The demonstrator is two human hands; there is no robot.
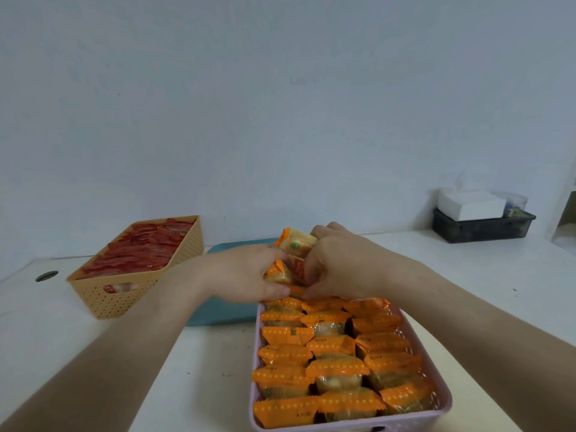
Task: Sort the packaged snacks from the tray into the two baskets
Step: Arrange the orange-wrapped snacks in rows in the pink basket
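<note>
Left hand point(249, 275): closed around one orange-wrapped snack point(278, 273), thumb low, fingers curled over it.
Right hand point(339, 263): closed on a small bunch of the same packets point(296, 244), one packet sticking up above the knuckles.
Where the hands met: touching, knuckle to knuckle, just over the far end of the pink basket point(444, 403).
Pink basket: directly under and nearer than the hands, packed in rows with orange packets point(336, 369); little room showed at the far end.
Teal tray point(224, 313): beneath and behind the hands; the part in view looked bare, the rest hidden.
Tan basket point(106, 302): well to the left of the left hand, filled with red packets point(140, 254).
Table point(199, 369): white, carrying all three.
Handling, as a judgement: packets looked light, film crinkly and likely slippery, contents soft enough to crush; best pinched at the crimped orange ends.
Dark bin point(483, 229): far right, holding tissues.
</note>
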